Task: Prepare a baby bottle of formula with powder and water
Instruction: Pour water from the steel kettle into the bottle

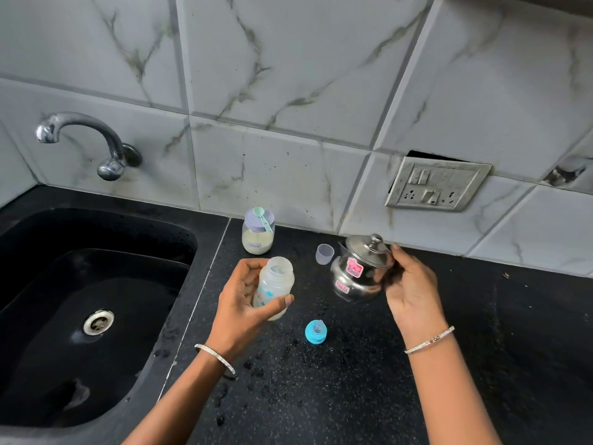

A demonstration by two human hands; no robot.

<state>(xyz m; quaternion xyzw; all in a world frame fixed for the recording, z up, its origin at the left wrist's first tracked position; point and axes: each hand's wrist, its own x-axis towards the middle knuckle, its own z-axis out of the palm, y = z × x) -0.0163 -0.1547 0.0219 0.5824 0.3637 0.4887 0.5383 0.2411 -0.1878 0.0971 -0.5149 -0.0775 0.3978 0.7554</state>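
My left hand (242, 301) grips a translucent baby bottle (274, 285) with its top off, mouth tilted up and to the right. My right hand (409, 289) holds a small lidded steel kettle (359, 269) by its handle, just above the black counter, spout pointing left toward the bottle. The blue teat collar (316, 331) lies on the counter below and between both hands. A clear cap (324, 253) stands behind the kettle's spout. The powder jar (258, 232) with a lilac lid and a green scoop (262, 216) on top stands by the wall.
A black sink (80, 300) with a steel drain fills the left, a chrome tap (83, 139) above it. The black speckled counter (353, 380) is wet with droplets near the front. A wall socket plate (436, 184) hangs loose on the tiled wall at right.
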